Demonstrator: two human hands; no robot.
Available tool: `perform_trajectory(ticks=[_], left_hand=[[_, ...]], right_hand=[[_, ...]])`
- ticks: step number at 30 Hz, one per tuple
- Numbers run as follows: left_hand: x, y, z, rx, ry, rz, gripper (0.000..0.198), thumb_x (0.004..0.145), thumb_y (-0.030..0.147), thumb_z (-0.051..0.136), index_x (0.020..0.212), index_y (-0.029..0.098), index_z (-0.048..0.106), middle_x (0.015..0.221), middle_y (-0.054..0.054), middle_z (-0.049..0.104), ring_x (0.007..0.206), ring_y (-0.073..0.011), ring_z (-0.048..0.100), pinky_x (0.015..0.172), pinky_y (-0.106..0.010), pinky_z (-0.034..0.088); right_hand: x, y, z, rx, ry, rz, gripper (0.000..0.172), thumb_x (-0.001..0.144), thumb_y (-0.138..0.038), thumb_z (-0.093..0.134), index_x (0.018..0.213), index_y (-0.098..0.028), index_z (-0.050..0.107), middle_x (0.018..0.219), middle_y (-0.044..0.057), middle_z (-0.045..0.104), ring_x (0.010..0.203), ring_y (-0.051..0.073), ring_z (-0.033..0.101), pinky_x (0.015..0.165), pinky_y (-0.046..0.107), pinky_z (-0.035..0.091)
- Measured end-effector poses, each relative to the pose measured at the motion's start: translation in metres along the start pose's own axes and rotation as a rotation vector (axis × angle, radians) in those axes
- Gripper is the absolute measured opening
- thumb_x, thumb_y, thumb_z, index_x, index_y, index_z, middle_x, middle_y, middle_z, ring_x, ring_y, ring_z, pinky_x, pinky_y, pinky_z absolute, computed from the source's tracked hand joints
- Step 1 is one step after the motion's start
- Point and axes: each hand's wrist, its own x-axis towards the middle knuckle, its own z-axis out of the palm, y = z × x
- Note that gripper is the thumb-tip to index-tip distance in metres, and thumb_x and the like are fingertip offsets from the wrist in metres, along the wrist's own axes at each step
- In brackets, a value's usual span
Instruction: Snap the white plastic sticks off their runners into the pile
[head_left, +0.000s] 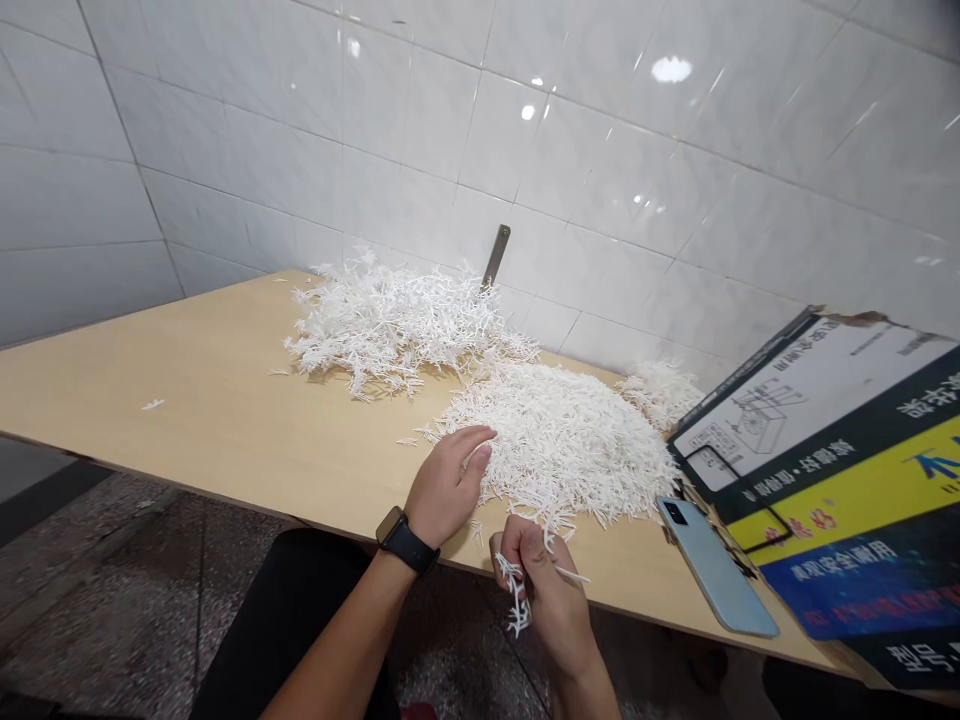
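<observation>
My left hand (448, 482), with a black watch on its wrist, rests curled at the near left edge of a heap of small white plastic sticks (570, 440); its fingers touch the sticks. Just below the table's front edge, my right hand (536, 575) is closed on a small white branched plastic piece (517, 600) that hangs from its fingers. A second, looser heap of white branched plastic frames (390, 320) lies farther back on the left of the wooden table (225, 400).
A light blue phone (716, 570) lies face down near the table's front right edge. Beside it stands a printed cardboard box (832, 470). A metal bracket (495, 255) leans on the white tiled wall. A smaller white pile (660, 390) sits behind the heap.
</observation>
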Motion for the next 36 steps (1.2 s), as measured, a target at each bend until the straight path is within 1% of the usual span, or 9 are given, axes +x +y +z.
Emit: perform_trajectory(ticks=[3,6,12,17,23,29,31,33,36], left_hand=[[-0.006,0.016,0.001,-0.290,-0.247,-0.116,0.053,0.093,0.051,0.033,0.100,0.015,0.071,0.106,-0.011,0.070,0.102,-0.0227,0.064,0.096,-0.037,0.046],[-0.012,0.024,0.005,-0.505,-0.494,-0.240,0.066,0.089,0.062,0.031,0.079,0.012,0.072,0.066,-0.009,0.069,0.063,-0.0195,0.066,0.066,-0.031,0.054],[-0.009,0.027,-0.002,-0.547,-0.218,-0.204,0.044,0.090,0.045,0.045,0.074,0.012,0.069,0.079,-0.010,0.072,0.074,-0.0183,0.067,0.063,-0.025,0.052],[0.002,0.000,-0.015,-0.277,0.180,-0.257,0.037,0.090,0.036,0.041,0.078,0.014,0.068,0.086,-0.011,0.072,0.078,-0.0195,0.066,0.065,-0.028,0.052],[0.003,-0.011,-0.006,-0.087,0.101,-0.083,0.030,0.087,0.023,0.048,0.109,0.017,0.068,0.121,-0.010,0.065,0.116,-0.0226,0.056,0.102,-0.037,0.041],[-0.011,0.014,0.001,-0.518,-0.446,-0.223,0.049,0.089,0.053,0.043,0.106,0.015,0.070,0.106,-0.013,0.071,0.092,-0.0227,0.067,0.081,-0.035,0.052],[-0.014,0.018,0.006,-0.644,-0.542,-0.267,0.050,0.085,0.056,0.049,0.096,0.014,0.072,0.092,-0.013,0.073,0.084,-0.0216,0.068,0.072,-0.031,0.053],[-0.013,0.017,0.006,-0.721,-0.481,-0.307,0.046,0.083,0.055,0.053,0.085,0.012,0.072,0.078,-0.011,0.072,0.072,-0.0184,0.067,0.063,-0.027,0.051],[-0.005,0.007,-0.004,-0.688,-0.125,-0.349,0.043,0.084,0.051,0.053,0.076,0.012,0.067,0.061,-0.005,0.065,0.052,-0.0117,0.059,0.050,-0.022,0.044]], right_hand=[[-0.001,0.001,0.000,0.002,0.026,-0.032,0.049,0.094,-0.056,0.034,0.063,-0.019,0.044,0.057,-0.003,0.039,0.052,0.010,0.033,0.050,0.026,0.024],[-0.001,0.005,0.001,-0.085,0.103,-0.030,0.049,0.093,-0.057,0.036,0.064,-0.019,0.046,0.059,-0.002,0.043,0.053,0.011,0.036,0.052,0.026,0.027],[-0.014,0.001,0.015,-0.164,0.067,0.027,0.052,0.092,-0.059,0.037,0.060,-0.019,0.042,0.058,-0.002,0.038,0.056,0.012,0.037,0.055,0.028,0.028],[-0.029,-0.008,0.029,0.009,-0.036,0.021,0.055,0.087,-0.065,0.042,0.056,-0.020,0.038,0.053,-0.004,0.031,0.050,0.011,0.030,0.050,0.029,0.020],[-0.020,0.009,0.019,0.134,0.088,0.060,0.050,0.091,-0.057,0.041,0.059,-0.019,0.042,0.056,-0.003,0.036,0.052,0.011,0.032,0.050,0.027,0.023],[-0.011,0.019,0.011,0.188,0.139,0.045,0.046,0.092,-0.052,0.042,0.060,-0.019,0.043,0.056,-0.004,0.034,0.051,0.011,0.031,0.049,0.026,0.023],[-0.011,0.020,0.012,0.182,0.153,0.036,0.046,0.092,-0.052,0.043,0.060,-0.019,0.044,0.055,-0.004,0.034,0.051,0.011,0.031,0.049,0.026,0.024],[-0.013,0.020,0.016,0.155,0.160,0.025,0.047,0.093,-0.051,0.042,0.059,-0.019,0.044,0.055,-0.003,0.035,0.051,0.011,0.032,0.050,0.027,0.026],[-0.021,0.019,0.025,0.118,0.099,-0.011,0.047,0.094,-0.050,0.041,0.058,-0.019,0.042,0.056,-0.002,0.036,0.054,0.012,0.034,0.053,0.027,0.027]])
